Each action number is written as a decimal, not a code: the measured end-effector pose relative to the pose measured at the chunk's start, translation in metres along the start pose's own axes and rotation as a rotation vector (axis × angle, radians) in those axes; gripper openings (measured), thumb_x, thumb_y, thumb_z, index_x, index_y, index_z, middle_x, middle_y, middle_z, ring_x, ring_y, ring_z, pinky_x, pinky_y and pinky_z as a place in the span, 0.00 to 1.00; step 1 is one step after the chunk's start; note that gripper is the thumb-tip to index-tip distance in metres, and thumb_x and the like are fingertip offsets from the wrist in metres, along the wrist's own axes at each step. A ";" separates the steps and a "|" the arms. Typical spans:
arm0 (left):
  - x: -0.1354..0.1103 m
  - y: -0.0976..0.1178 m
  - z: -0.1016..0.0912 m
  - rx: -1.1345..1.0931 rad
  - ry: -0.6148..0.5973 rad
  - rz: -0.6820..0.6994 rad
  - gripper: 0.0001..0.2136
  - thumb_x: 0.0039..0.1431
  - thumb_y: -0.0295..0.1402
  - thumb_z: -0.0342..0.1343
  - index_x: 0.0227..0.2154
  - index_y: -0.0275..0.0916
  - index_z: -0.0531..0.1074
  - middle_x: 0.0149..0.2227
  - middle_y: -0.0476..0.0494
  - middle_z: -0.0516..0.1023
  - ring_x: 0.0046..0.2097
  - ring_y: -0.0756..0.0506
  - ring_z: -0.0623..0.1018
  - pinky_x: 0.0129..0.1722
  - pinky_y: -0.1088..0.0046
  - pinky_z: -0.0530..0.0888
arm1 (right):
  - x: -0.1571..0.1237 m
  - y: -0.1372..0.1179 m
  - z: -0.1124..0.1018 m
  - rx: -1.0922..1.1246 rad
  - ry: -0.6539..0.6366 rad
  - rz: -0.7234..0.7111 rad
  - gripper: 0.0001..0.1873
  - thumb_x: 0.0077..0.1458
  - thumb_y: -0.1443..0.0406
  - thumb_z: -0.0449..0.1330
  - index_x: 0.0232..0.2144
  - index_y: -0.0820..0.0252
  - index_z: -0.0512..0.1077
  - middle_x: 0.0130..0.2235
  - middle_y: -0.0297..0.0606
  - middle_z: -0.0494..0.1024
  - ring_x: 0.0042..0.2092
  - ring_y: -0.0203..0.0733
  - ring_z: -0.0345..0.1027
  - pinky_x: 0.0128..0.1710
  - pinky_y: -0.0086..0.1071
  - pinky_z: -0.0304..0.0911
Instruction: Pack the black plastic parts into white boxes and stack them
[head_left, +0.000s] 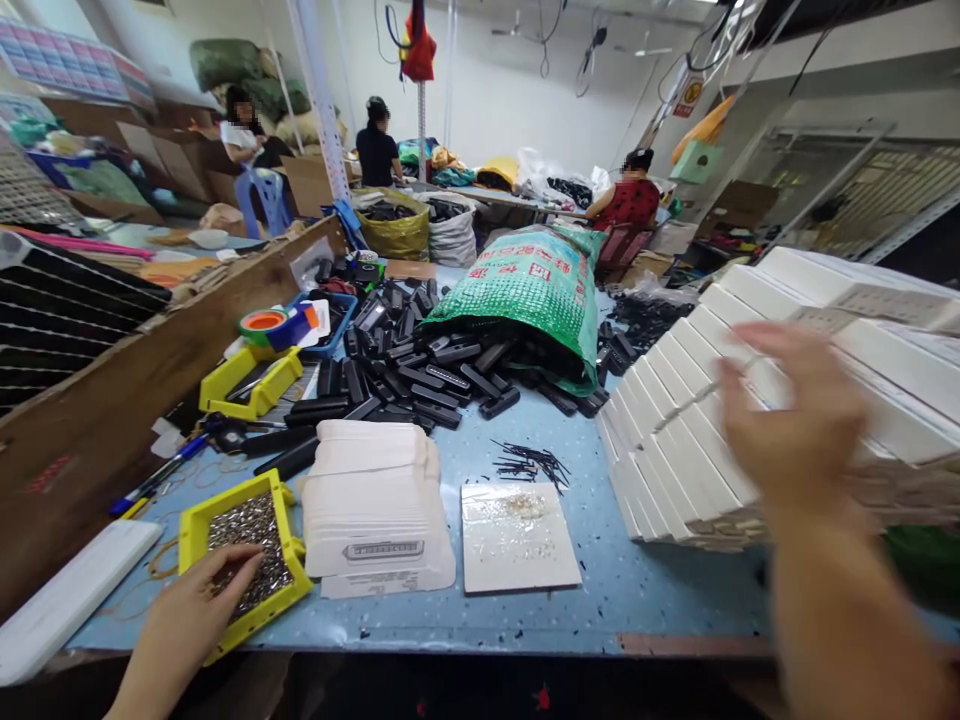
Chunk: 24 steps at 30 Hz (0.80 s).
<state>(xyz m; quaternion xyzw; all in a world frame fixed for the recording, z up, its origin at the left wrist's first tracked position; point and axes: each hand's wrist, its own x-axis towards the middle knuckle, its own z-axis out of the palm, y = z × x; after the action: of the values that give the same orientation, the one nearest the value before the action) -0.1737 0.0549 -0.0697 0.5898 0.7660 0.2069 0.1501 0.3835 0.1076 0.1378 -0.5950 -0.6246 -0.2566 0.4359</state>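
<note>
My left hand reaches into a yellow bin of small shiny metal parts. Its thumb and fingers are drawn together over the parts; whatever lies between the fingertips is too small to make out. On the right, my right hand is smeared by motion in front of stacked white boxes, and I cannot see whether it touches them. Between the hands lie a pile of printed cards and a white square pad with tiny bits on it. Thin black rods sit just behind the pad.
A green woven sack spills black plastic pieces across the table. Tape rolls, another yellow bin, pens and a white box are on the left, beside a wooden board. Several people sit or stand farther back.
</note>
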 end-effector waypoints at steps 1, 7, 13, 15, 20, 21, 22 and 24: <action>-0.003 0.006 -0.001 -0.053 0.032 -0.035 0.17 0.48 0.49 0.51 0.32 0.45 0.77 0.36 0.47 0.82 0.36 0.41 0.80 0.37 0.69 0.76 | -0.010 -0.033 0.037 0.235 -0.222 0.097 0.14 0.59 0.61 0.56 0.47 0.54 0.73 0.48 0.42 0.76 0.50 0.46 0.70 0.51 0.46 0.63; -0.036 0.058 0.016 -0.649 0.094 -0.174 0.21 0.41 0.52 0.61 0.32 0.40 0.77 0.35 0.44 0.82 0.40 0.40 0.80 0.42 0.66 0.77 | -0.070 -0.160 0.245 0.543 -0.805 0.382 0.12 0.50 0.70 0.63 0.39 0.64 0.74 0.44 0.50 0.77 0.48 0.51 0.70 0.51 0.42 0.63; -0.072 0.094 0.057 -1.113 -0.077 -0.326 0.21 0.36 0.48 0.69 0.30 0.36 0.77 0.29 0.43 0.81 0.33 0.44 0.79 0.36 0.69 0.77 | -0.109 -0.131 0.261 0.667 -0.828 0.562 0.12 0.57 0.66 0.55 0.43 0.62 0.70 0.45 0.49 0.76 0.50 0.48 0.68 0.54 0.45 0.60; -0.075 0.110 0.068 -1.297 -0.141 -0.417 0.20 0.35 0.45 0.70 0.30 0.36 0.77 0.29 0.44 0.80 0.34 0.45 0.79 0.36 0.71 0.77 | -0.132 -0.113 0.232 0.813 -0.870 0.646 0.15 0.60 0.62 0.49 0.48 0.58 0.66 0.42 0.44 0.77 0.44 0.45 0.72 0.46 0.43 0.66; -0.075 0.159 0.094 -1.487 -0.365 -0.481 0.17 0.36 0.38 0.71 0.31 0.35 0.79 0.30 0.43 0.79 0.34 0.48 0.77 0.37 0.74 0.75 | -0.187 -0.111 0.143 1.583 -0.719 1.321 0.14 0.52 0.55 0.59 0.37 0.58 0.70 0.31 0.35 0.75 0.30 0.39 0.71 0.32 0.36 0.69; -0.076 0.166 0.098 -1.469 -0.387 -0.433 0.16 0.38 0.38 0.70 0.30 0.35 0.79 0.30 0.43 0.79 0.34 0.49 0.77 0.37 0.74 0.74 | -0.191 -0.119 0.129 1.620 -0.618 1.390 0.13 0.49 0.56 0.62 0.34 0.58 0.70 0.29 0.33 0.74 0.29 0.37 0.69 0.32 0.34 0.68; -0.077 0.171 0.101 -1.436 -0.398 -0.362 0.14 0.40 0.38 0.69 0.30 0.35 0.79 0.30 0.44 0.79 0.34 0.49 0.76 0.37 0.75 0.74 | -0.193 -0.129 0.118 1.639 -0.513 1.405 0.12 0.47 0.58 0.64 0.31 0.58 0.70 0.28 0.31 0.72 0.29 0.35 0.68 0.33 0.32 0.68; -0.080 0.177 0.106 -1.350 -0.396 -0.204 0.11 0.44 0.37 0.67 0.29 0.36 0.79 0.31 0.45 0.78 0.33 0.50 0.75 0.36 0.76 0.73 | -0.192 -0.148 0.103 1.699 -0.311 1.347 0.11 0.44 0.62 0.65 0.31 0.58 0.70 0.26 0.29 0.70 0.29 0.33 0.66 0.35 0.30 0.66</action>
<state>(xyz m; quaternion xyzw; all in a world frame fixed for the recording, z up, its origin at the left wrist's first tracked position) 0.0460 0.0310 -0.0750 0.3200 0.4803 0.5100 0.6379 0.1990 0.0706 -0.0462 -0.3458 -0.1927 0.6267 0.6712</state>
